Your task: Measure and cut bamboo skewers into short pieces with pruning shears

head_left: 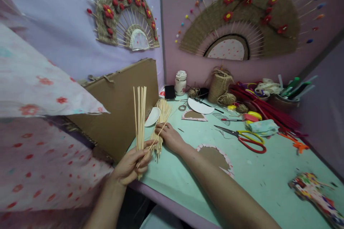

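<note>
My left hand [133, 164] is closed around a small bunch of thin wooden sticks [140, 118], held nearly upright above the table's front edge. One more stick slants from that hand toward my right hand [170, 136]. The fingers of my right hand are bent over a larger pile of wooden sticks [163, 109] lying on the table, and they grip at its middle; how many sticks they pinch is hidden. Beside the pile, a white paper half-disc [152, 117] leans near the cardboard. A cardboard half-circle with a pink scalloped edge [215, 157] lies partly under my right forearm.
A large cardboard sheet [120, 103] stands at the left. Scissors [242, 137], a red pen [232, 120] and a folded cloth [263, 127] lie to the right. Behind are a twine spool [219, 86] and a white jar [181, 83]. Decorated fans [242, 18] hang on the walls.
</note>
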`<state>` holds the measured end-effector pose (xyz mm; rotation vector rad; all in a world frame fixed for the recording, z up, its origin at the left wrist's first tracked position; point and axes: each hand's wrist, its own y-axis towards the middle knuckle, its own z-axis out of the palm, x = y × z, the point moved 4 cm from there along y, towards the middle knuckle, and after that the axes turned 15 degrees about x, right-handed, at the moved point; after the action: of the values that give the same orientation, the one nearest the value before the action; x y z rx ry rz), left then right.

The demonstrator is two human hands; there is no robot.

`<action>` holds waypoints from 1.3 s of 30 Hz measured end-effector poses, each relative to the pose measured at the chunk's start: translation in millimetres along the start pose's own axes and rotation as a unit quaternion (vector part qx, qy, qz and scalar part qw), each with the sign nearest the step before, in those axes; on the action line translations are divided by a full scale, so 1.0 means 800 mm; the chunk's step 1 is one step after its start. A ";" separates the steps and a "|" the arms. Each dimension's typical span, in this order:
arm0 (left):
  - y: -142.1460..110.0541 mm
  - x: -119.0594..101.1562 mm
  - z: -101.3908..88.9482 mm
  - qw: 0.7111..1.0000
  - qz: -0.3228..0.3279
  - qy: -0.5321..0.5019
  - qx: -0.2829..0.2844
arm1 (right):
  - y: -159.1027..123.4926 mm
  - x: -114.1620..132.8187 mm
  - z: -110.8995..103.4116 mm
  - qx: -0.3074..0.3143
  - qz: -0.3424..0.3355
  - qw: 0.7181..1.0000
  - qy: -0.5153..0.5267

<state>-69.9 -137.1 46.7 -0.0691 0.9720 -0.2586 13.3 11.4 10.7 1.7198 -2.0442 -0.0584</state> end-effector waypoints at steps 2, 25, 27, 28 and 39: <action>0.000 0.003 -0.001 1.000 -0.001 -0.002 0.003 | 0.001 -0.001 0.001 -0.002 -0.004 1.000 -0.004; 0.098 -0.010 0.031 0.995 -0.011 0.058 0.076 | -0.001 -0.007 0.005 0.053 0.051 0.996 0.054; 0.101 -0.005 0.028 0.995 -0.023 0.076 0.055 | -0.002 -0.007 0.005 0.057 0.049 0.995 0.060; 0.102 -0.003 0.026 0.995 -0.027 0.088 0.046 | -0.001 -0.007 0.005 0.055 0.047 0.995 0.062; 0.068 -0.074 -0.015 0.979 0.025 0.190 -0.070 | -0.001 -0.005 0.004 0.015 0.024 0.999 0.033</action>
<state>-101.4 -69.2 78.3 -0.1262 1.3697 -0.1589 13.5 13.8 6.1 1.6672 -2.0459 0.0435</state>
